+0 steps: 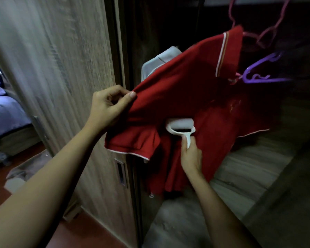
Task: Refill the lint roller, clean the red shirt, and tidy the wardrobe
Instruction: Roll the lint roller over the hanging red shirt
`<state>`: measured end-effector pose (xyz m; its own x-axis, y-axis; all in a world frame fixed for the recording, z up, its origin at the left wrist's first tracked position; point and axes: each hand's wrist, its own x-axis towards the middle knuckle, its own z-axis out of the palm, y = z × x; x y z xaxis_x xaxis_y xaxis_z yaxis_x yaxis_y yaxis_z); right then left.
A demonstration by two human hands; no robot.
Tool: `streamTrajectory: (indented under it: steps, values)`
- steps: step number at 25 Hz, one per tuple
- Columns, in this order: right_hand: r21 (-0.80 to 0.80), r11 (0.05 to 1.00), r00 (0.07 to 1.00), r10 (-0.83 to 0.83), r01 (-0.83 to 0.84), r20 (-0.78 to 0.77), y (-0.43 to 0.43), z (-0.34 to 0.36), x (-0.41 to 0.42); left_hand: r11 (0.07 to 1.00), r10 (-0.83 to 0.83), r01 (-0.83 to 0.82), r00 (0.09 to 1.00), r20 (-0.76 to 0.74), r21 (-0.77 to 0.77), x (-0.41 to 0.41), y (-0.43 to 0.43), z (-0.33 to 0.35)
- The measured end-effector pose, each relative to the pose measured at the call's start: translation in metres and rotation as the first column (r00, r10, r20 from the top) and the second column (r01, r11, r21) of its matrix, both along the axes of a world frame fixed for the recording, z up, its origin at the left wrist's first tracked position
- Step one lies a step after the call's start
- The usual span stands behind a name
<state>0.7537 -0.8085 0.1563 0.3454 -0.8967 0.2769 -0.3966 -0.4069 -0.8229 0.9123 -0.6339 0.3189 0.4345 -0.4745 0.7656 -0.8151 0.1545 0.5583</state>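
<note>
Red short-sleeved polo shirt with white piping [186, 90]. Hangs from a pink plastic hanger [268, 33] inside the open wood-grain wardrobe [61, 68], drawn out and leftward in front of a pale grey garment [157, 61]. Pinched at the shoulder between the thumb and curled fingers [131, 95] of the left hand [107, 108]. Pressed at mid-chest by a white plastic lint roller [180, 125], its handle wrapped in the curled fingers of the right hand [191, 156]. Looks like the cleaning step. Keep the cloth taut from the pinch. Roll in straight, overlapping strokes. Press lightly to avoid unhooking the hanger. Shift the pinch afterwards to reach the sleeve and hem.
</note>
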Motion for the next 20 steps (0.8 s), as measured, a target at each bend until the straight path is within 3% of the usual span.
streamTrajectory:
  steps: [6, 11, 15, 20]
  values:
    - [0.252, 0.964, 0.965, -0.011, 0.08, -0.263, -0.025, -0.085, 0.015, 1.0, 0.022, -0.022, 1.0, -0.006, 0.001, 0.0, -0.002, -0.001]
    - [0.346, 0.933, 0.886, 0.077, 0.097, -0.457, -0.037, -0.121, 0.017, 1.0, 0.012, -0.012, 1.0, -0.01, -0.004, 0.006, -0.003, -0.004]
    - [0.276, 0.96, 0.933, 0.057, 0.046, -0.355, -0.025, -0.09, 0.003, 1.0, -0.005, 0.004, 1.0, -0.023, -0.016, 0.005, -0.004, -0.003]
    - [-0.118, 0.993, 0.998, -0.037, 0.03, -0.054, -0.019, 0.034, -0.022, 1.0, -0.024, 0.023, 0.999, -0.036, -0.019, 0.006, -0.004, -0.005]
